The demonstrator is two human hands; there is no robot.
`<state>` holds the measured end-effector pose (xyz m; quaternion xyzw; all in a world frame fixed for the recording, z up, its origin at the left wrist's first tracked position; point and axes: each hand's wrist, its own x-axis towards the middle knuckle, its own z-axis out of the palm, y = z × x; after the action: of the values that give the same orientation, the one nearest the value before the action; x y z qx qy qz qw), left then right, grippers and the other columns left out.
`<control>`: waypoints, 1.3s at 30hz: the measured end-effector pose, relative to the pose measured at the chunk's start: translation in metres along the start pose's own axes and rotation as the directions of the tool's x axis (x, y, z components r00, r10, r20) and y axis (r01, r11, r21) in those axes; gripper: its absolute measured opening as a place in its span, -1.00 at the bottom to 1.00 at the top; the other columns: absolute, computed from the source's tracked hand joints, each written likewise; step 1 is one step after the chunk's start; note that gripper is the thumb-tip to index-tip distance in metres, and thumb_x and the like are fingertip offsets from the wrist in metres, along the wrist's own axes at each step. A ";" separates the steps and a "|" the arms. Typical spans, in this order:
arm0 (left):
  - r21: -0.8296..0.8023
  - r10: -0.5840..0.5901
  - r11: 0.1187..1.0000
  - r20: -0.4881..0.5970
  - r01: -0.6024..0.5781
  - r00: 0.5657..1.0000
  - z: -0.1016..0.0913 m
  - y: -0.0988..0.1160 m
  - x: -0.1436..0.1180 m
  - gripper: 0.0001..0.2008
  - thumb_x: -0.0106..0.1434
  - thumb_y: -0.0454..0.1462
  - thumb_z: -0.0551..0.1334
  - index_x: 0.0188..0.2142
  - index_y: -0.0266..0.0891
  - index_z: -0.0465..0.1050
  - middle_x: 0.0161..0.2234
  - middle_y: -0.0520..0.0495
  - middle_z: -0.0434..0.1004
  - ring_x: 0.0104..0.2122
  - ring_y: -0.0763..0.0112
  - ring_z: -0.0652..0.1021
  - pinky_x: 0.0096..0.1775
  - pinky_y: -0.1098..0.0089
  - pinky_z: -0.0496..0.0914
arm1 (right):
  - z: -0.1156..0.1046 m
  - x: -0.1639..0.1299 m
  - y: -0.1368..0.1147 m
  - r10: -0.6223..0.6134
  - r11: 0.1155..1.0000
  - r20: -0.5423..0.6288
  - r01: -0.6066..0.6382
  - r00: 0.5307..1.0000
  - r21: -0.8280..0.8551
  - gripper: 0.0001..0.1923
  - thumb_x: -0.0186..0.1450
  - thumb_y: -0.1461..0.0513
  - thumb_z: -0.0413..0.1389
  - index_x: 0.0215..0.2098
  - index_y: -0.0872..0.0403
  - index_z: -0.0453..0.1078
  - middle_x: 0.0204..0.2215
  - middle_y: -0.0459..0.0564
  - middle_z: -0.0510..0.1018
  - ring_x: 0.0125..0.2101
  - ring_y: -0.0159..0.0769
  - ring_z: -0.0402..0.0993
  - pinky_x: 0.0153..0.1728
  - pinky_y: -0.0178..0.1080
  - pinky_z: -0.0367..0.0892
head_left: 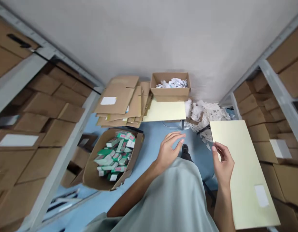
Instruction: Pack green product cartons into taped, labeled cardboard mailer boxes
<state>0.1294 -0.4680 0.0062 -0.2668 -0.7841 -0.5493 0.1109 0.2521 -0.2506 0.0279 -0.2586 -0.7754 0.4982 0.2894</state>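
My left hand (170, 149) hovers over the blue floor in front of my body, fingers stretched forward and thumb a little apart, holding nothing. On the other side, my right hand (222, 162) is raised by the left edge of a pale yellow table (245, 170). Its fingers are loosely curved with a gap to the thumb, and nothing shows in it. A white paper label (261, 195) lies on that table. Left of my left hand stands a large open carton (91, 175) filled with small green and white boxes (116, 156).
Flattened cardboard boxes (117, 96) lie stacked by the wall. Beside them, an open cardboard box (170, 95) of white crumpled material sits on another pale tabletop (165, 111). White scraps (211, 112) cover the far-right floor. Shelves of brown cartons (51, 129) flank both sides.
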 end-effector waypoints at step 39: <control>-0.466 -0.662 0.526 -0.749 0.711 -0.001 -0.359 -0.241 -0.281 -0.85 0.53 -0.10 0.33 -0.10 -0.09 0.58 -0.06 -0.10 0.79 0.08 0.12 0.74 0.22 0.10 0.55 | 0.611 -0.237 -0.073 -0.104 0.766 0.952 0.587 -0.287 0.261 -0.67 0.60 0.02 0.19 0.22 -0.04 0.55 0.13 0.17 0.73 0.07 -0.06 0.74 0.15 0.02 0.68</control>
<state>0.1906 -0.9433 -0.1851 0.4776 -0.6396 -0.5605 0.2206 -0.0222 -0.8218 -0.1554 0.4082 -0.8193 0.2655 -0.3026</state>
